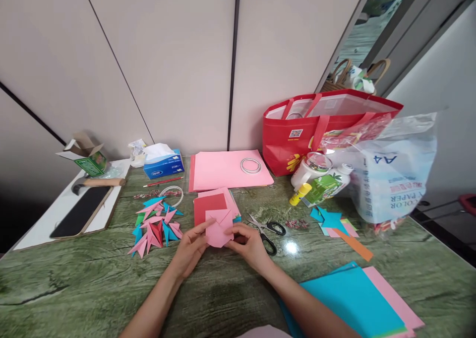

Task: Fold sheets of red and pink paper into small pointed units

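A small square of pink paper (219, 231), creased and partly folded at its lower corners, is held up between my two hands. My left hand (191, 248) pinches its left edge, and my right hand (248, 243) grips the right edge. Just behind it lies a stack of cut squares with a red square (210, 208) on top. Black-handled scissors (268, 229) rest on the table to the right of my right hand. Left of my left hand is a pile of folded pink, blue, red and green paper pieces (154, 229).
At the back lie pink sheets (223, 169) with metal rings (250, 166), beside a blue tissue box (163, 164). A red bag (286, 134), yellow glue stick (300, 194) and plastic paper bag (394, 174) stand right. Blue sheets (345, 298) lie front right; a hammer (100, 181) lies left.
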A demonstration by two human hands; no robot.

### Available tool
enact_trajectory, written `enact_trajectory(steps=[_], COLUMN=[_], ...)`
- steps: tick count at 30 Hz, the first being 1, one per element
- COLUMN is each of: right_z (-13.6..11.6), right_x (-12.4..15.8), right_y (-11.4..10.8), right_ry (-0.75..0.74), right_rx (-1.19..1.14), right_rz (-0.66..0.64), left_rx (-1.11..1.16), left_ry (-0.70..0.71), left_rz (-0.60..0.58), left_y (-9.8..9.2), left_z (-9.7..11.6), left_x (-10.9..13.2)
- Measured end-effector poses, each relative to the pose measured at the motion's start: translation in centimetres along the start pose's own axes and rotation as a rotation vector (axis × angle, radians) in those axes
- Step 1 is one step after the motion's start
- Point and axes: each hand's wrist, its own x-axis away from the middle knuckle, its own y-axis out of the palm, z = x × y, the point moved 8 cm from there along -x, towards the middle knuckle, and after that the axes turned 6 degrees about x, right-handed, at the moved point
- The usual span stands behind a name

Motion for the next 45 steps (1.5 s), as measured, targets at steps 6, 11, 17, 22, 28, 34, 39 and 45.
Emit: enact_trajectory(steps=[6,11,17,22,28,34,39,45], right_z=[0.6,0.6,0.0,0.4,1.1,1.2,1.5,1.8], right_x=[0.1,0.2,0.2,0.3,0.3,0.2,0.4,0.5], right_y=[-0.3,-0.1,-0.2,0.1,0.9,0.1,0.4,0.6], right_ry=[0.014,0.02,0.023,0.038,0.121,0.128,0.149,0.194], right_rx=[-0.005,-0.051,-0.016,-0.096,-0.26,-0.169,-0.209,-0.304], right_rz=[0.052,0.052,0.056,0.034,-0.033,0.024,0.021,0.04], left_rx=[-0.03,-0.061,-0.145,-0.208,-0.212,-0.29,-0.296,-0.32], left_ry=[-0.009,0.011,0.06,0.098,0.164,0.148,0.166,0.222], left_rz=[-0.127,-0.069,0.048,0.164,0.257,0.275,0.301,0.338], left_y=[1.3,0.5,-0.6,-1.7,-2.6,-2.6,-2.9,-2.9], left_z=[0.0,-0.3,-0.5,-0.9,-0.4,-0.3,-0.3,0.1], left_x=[0.1,-0.1,-0.2,-0.3,-0.3,-0.2,-0.2,-0.1])
